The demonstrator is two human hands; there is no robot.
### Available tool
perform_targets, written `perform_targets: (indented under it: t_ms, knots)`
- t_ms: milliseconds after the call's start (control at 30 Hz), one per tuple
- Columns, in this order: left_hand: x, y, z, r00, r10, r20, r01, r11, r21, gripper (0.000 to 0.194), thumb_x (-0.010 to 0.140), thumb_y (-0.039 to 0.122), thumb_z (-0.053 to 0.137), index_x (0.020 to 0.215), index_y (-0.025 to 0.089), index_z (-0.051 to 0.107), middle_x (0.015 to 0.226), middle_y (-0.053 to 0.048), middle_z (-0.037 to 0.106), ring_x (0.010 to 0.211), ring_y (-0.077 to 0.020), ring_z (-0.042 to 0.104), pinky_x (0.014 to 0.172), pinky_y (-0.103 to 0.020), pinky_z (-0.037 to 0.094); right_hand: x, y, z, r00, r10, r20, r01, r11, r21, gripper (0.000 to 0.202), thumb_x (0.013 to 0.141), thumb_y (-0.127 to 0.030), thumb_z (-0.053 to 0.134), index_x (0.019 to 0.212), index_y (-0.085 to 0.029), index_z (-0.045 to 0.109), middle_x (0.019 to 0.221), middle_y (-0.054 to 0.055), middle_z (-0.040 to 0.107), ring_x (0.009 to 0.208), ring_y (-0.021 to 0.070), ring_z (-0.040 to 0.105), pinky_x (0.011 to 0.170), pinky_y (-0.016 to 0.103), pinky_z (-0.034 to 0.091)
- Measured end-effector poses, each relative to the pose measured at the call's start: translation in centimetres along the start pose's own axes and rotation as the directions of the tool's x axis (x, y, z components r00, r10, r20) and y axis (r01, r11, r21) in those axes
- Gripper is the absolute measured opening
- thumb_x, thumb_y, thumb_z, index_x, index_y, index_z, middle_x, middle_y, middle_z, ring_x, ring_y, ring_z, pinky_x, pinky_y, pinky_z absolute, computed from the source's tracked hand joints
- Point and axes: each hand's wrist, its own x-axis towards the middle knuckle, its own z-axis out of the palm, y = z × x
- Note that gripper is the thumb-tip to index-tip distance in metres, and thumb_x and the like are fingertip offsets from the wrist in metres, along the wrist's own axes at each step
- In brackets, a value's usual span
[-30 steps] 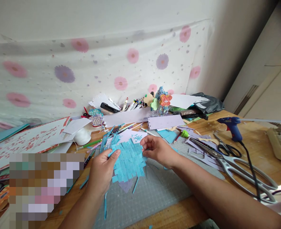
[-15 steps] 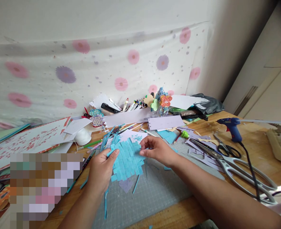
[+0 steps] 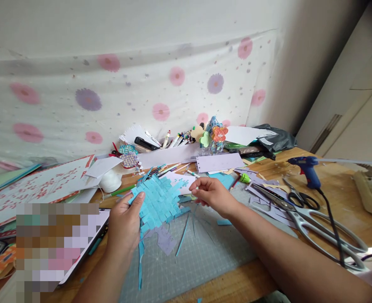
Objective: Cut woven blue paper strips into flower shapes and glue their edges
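Note:
A woven sheet of light blue paper strips, with uneven strip ends round its edge, hangs tilted above the cutting mat. My left hand grips its left edge, thumb on top and fingers behind. Just right of the sheet, my right hand is apart from it, thumb and forefinger brought together; whatever is between them is too small to make out. Beneath lie a purple paper scrap and thin blue paper strips on the grey cutting mat.
Large scissors, small black-handled scissors and a blue glue gun with its cord lie on the right. A white thread spool and a blurred-out tablet-like screen are on the left. Pens and paper line the back.
My left hand has moved the woven sheet left and tilted it. My right hand has come away from the sheet's right edge, moving slightly right.

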Motion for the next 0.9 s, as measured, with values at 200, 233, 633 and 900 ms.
perform_targets:
  t_ms: [200,233,633,900]
  knots:
    - [-0.4,-0.2,0.8,0.992,-0.12,0.034,0.124,0.975,-0.186,0.033,0.058,0.034,0.079,0.083,0.017,0.066,0.07,-0.001,0.07,0.065,-0.0223,0.067,0.056,-0.03,0.053,-0.5,0.8,1.9,0.941,-0.049,0.336,0.012,0.994,0.111,0.044,0.056,-0.044,0.083,0.082,-0.016,0.061,0.079,-0.002,0.059,0.067,0.0104,0.053,0.064,0.024,0.04]
    - [-0.6,-0.1,0.9,0.991,-0.127,0.032,0.131,0.974,-0.185,0.033,0.058,0.035,0.079,0.083,0.018,0.066,0.069,-0.001,0.07,0.066,-0.0227,0.067,0.056,-0.03,0.053,-0.5,1.1,2.2,0.931,-0.035,0.364,-0.016,0.991,0.136,0.047,0.052,-0.045,0.084,0.079,-0.016,0.059,0.077,-0.003,0.058,0.067,0.0105,0.053,0.063,0.024,0.04]
    - [1.0,0.4,-0.4,0.983,-0.081,-0.165,0.042,0.973,-0.225,0.027,0.064,0.033,0.074,0.084,0.018,0.063,0.053,0.008,0.058,0.04,-0.0093,0.046,0.044,-0.023,0.042,-1.2,0.4,1.5,0.847,0.077,0.525,-0.1,0.995,0.015,0.017,0.07,-0.029,0.07,0.072,-0.014,0.062,0.05,-0.005,0.056,0.044,0.0066,0.053,0.041,0.016,0.037]
    - [2.7,0.8,-1.6,0.96,-0.084,-0.268,0.001,0.956,-0.294,0.02,0.062,0.024,0.074,0.074,0.019,0.058,0.056,0.007,0.055,0.046,-0.0093,0.051,0.038,-0.018,0.036,-2.0,-1.2,-0.8,0.712,0.091,0.696,-0.07,0.996,-0.058,0.006,0.071,-0.019,0.066,0.072,-0.013,0.063,0.058,-0.004,0.057,0.052,0.007,0.058,0.044,0.014,0.042]
